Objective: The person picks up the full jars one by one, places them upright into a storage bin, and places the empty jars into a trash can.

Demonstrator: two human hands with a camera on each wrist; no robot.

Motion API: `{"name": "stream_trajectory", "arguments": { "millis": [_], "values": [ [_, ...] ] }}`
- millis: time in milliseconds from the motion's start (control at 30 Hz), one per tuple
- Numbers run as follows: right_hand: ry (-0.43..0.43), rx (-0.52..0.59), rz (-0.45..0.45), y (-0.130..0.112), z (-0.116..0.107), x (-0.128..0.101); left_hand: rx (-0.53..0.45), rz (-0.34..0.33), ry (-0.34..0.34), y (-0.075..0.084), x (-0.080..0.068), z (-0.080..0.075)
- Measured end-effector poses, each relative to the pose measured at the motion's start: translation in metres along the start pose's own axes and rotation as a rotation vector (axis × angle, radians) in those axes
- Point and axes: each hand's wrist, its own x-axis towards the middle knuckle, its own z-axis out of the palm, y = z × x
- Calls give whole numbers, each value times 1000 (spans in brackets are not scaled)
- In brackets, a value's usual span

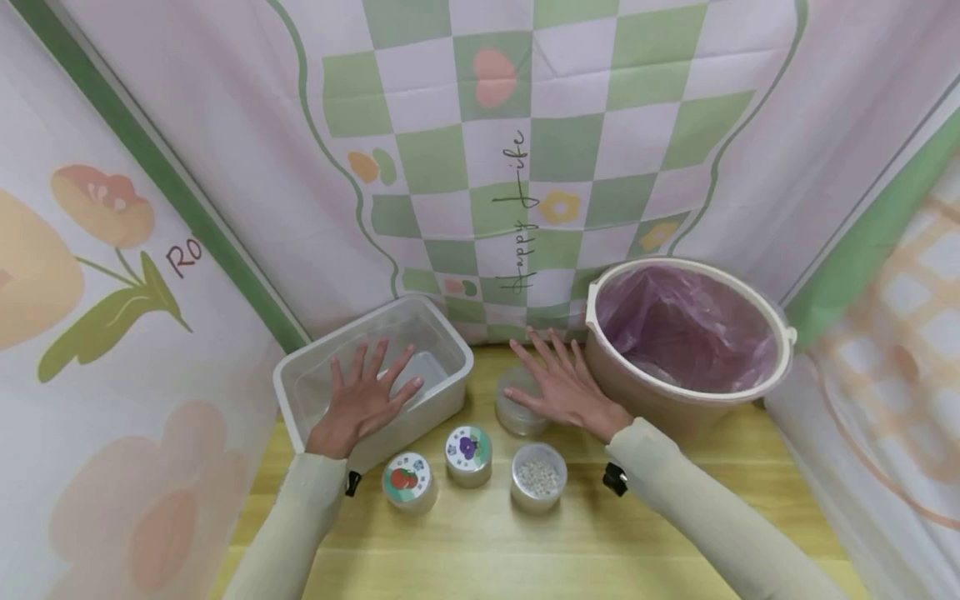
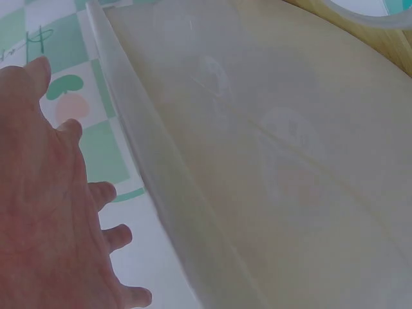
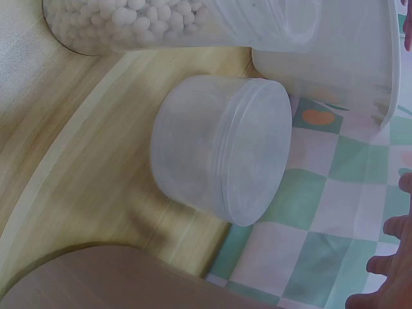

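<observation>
My left hand [image 1: 363,404], fingers spread, hovers over the white rectangular tub [image 1: 427,429] and holds nothing. Fingers spread too, my right hand [image 1: 566,390] hangs above a clear round lidded jar [image 1: 516,417], apart from it in the right wrist view. In front of that jar stands a clear tub of small white beads [image 1: 538,479]. To its left are a jar with a purple picture on its lid [image 1: 468,454] and a jar with a red picture on its lid [image 1: 408,482]. Neither hand touches any of the jars.
At the right stands a bucket [image 1: 652,379] with a white rim, lined with a purple plastic bag [image 1: 675,317]. The wooden table [image 1: 480,554] meets a green-and-white checked cloth [image 1: 517,275] at the back. Patterned cloth panels rise on both sides.
</observation>
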Motion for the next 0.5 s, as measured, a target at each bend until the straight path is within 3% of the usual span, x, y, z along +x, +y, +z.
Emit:
{"name": "stream_trajectory", "arguments": {
  "millis": [500],
  "values": [
    [4, 19, -14, -7, -3, -4, -5, 13, 12, -5, -6, -2]
  ]
}}
